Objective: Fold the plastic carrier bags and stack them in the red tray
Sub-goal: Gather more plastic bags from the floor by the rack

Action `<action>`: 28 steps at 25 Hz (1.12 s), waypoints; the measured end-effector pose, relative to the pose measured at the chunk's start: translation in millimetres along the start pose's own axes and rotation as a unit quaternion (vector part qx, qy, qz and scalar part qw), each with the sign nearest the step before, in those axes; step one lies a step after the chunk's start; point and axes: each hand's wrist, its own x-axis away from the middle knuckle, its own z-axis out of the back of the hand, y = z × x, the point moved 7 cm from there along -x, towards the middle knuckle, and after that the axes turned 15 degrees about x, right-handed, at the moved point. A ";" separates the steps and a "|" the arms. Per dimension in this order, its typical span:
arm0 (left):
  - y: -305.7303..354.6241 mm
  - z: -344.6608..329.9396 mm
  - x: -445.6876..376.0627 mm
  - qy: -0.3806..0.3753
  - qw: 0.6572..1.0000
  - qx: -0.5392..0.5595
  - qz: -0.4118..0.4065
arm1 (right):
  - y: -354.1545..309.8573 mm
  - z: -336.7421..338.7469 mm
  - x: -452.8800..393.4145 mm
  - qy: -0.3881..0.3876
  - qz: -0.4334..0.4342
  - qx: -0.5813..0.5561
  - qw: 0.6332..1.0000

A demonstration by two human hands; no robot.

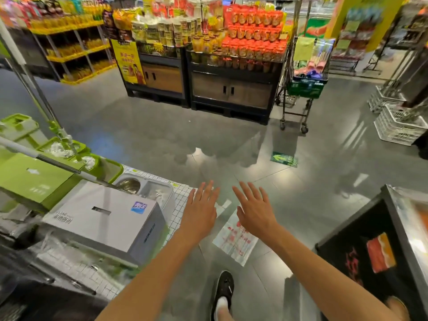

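The grey, glossy tiled floor (162, 135) carries a flat white plastic carrier bag with red print (234, 239), lying near, at the centre. A green arrow sticker (284, 159) lies farther off to the right. White plastic crates (399, 127) stand at the far right, and a wheeled wire trolley (301, 89) beyond the sticker.

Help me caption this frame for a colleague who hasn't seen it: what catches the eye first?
Two open hands, left hand and right hand, stretch forward over the grey shop floor. Below the right hand a white plastic carrier bag with red print lies flat on the floor. Behind, a display stand holds orange-red packets.
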 end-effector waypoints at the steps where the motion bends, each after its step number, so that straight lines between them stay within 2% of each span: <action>1: -12.1 -4.8 -20.0 -0.004 1.000 0.002 0.001 | 3.0 -10.2 -22.7 -0.002 -0.004 -0.008 1.000; 5: -57.1 -23.2 -89.8 -0.030 0.998 0.038 0.030 | 17.7 -49.5 -111.1 -0.040 -0.018 -0.052 0.998; 9: -104.6 -47.0 -158.2 -0.068 0.995 0.023 0.065 | 44.7 -84.0 -182.6 -0.063 -0.036 -0.073 0.995; 12: -136.0 -74.3 -210.2 -0.103 0.993 0.014 0.062 | 64.8 -115.7 -223.1 -0.116 -0.054 -0.072 0.989; 16: -179.0 -121.7 -260.7 -0.124 0.989 0.036 0.069 | 80.9 -167.8 -263.8 -0.149 -0.084 -0.081 0.982; 18: -200.3 -164.1 -281.3 -0.154 0.984 0.060 0.073 | 80.7 -208.2 -279.3 -0.182 -0.098 -0.090 0.974; 23: -275.0 -319.9 -319.1 -0.194 0.967 0.107 0.125 | 70.4 -364.3 -301.8 -0.264 -0.156 -0.128 0.943; 28: -362.9 -540.9 -323.9 -0.241 0.958 0.080 0.132 | 35.4 -598.6 -296.9 -0.348 -0.215 -0.204 0.890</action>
